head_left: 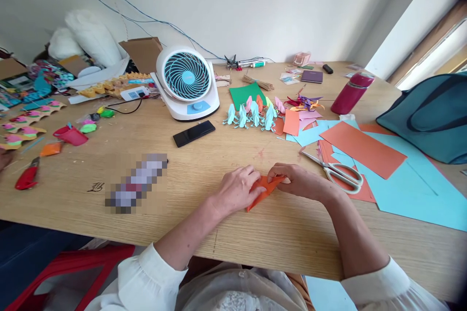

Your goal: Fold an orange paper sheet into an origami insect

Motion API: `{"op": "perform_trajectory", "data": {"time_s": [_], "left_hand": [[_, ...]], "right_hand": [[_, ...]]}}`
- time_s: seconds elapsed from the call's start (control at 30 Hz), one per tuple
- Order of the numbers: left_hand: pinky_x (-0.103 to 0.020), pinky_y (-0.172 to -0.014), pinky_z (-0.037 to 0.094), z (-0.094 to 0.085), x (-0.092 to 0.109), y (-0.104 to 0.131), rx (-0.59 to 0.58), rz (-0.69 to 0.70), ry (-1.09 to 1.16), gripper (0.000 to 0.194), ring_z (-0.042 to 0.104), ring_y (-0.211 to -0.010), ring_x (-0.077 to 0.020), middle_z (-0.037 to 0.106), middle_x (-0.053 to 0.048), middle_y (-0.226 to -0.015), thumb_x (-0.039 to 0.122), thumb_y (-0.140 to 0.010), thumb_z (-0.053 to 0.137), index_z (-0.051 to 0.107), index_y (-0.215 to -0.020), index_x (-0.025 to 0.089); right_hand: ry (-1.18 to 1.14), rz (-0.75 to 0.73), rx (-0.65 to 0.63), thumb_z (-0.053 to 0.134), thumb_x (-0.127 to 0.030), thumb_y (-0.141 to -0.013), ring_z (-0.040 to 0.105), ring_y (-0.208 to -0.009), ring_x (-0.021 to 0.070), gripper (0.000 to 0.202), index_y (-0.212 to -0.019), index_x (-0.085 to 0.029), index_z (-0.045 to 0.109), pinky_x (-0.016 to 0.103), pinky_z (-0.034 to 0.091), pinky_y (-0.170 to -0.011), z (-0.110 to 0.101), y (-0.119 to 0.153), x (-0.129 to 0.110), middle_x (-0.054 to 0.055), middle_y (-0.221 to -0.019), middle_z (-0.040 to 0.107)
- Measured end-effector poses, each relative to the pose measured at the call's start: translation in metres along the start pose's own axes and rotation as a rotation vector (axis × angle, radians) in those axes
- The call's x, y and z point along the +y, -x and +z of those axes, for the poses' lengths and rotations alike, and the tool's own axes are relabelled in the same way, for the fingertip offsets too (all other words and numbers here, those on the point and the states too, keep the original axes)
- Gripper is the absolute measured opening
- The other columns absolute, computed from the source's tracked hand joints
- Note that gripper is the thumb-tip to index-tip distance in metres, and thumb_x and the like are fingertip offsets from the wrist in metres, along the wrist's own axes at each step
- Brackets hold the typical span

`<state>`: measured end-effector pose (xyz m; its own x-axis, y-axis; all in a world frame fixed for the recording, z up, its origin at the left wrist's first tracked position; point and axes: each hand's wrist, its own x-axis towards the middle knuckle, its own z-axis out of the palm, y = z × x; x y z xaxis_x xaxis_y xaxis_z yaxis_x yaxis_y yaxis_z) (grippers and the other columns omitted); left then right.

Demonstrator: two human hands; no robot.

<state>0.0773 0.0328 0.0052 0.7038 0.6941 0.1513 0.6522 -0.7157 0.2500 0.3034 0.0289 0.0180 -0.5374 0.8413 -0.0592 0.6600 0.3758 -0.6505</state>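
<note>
in the head view, the step in hand looks like a fold, and it would go best with the left hand (pixel 237 187) pinning the orange paper (pixel 263 189) against the table (pixel 182 175) so that the lower layer cannot creep, while the right hand (pixel 301 181) lines up the edge before any crease is pressed hard; a crooked crease would probably show afterwards. light pressure first, then a firm run of a fingertip from the middle outward, should keep the corners sharp. the left hand is clamped on the paper with fingers and thumb, and the right hand is closed in a pinch on its far edge. the paper lies to the left of the scissors (pixel 343 175), bright orange, matte and angular, with one pointed corner towards the person, its middle partly hidden by fingers.
</note>
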Motion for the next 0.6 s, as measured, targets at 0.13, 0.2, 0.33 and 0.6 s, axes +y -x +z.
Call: {"op": "perform_trajectory", "data": {"time_s": [0.13,0.2,0.33,0.6], "left_hand": [[-0.045,-0.087,0.048,-0.002,0.023,0.005,-0.004,-0.062,-0.175,0.053,0.056,-0.101,-0.0304,0.059,-0.010,-0.104,0.064,-0.074,0.071,0.061,-0.096,0.016],[-0.043,-0.087,0.049,0.001,0.028,0.006,0.017,-0.074,-0.179,0.051,0.055,-0.104,-0.0304,0.058,-0.011,-0.108,0.062,-0.074,0.073,0.061,-0.094,0.016],[-0.035,-0.080,0.052,0.010,0.028,0.010,0.018,-0.107,-0.133,0.032,0.060,-0.095,-0.0239,0.059,-0.009,-0.106,0.044,-0.086,0.068,0.060,-0.098,0.016],[-0.035,-0.076,0.054,0.018,0.034,0.008,0.021,-0.153,-0.152,0.015,0.063,-0.092,-0.0238,0.062,-0.008,-0.098,0.030,-0.094,0.051,0.058,-0.098,0.017]], "right_hand": [[-0.008,0.034,0.003,0.052,-0.009,-0.074,0.058,-0.078,0.0162,0.024,-0.090,-0.022,0.064,0.027,0.042,-0.071,-0.001,0.000,-0.002,0.001,-0.088,0.066],[-0.019,0.036,0.006,0.053,-0.011,-0.075,0.059,-0.079,0.0162,0.021,-0.089,-0.022,0.064,0.027,0.042,-0.070,-0.001,0.001,-0.002,0.001,-0.088,0.067],[-0.037,0.031,0.019,0.053,-0.013,-0.076,0.059,-0.076,0.0152,0.019,-0.089,-0.022,0.063,0.026,0.042,-0.068,-0.001,0.001,-0.001,0.000,-0.086,0.068],[-0.045,0.033,0.048,0.051,-0.014,-0.077,0.058,-0.072,0.0147,0.018,-0.087,-0.022,0.063,0.025,0.041,-0.064,0.000,-0.001,0.001,0.000,-0.083,0.068]]}}
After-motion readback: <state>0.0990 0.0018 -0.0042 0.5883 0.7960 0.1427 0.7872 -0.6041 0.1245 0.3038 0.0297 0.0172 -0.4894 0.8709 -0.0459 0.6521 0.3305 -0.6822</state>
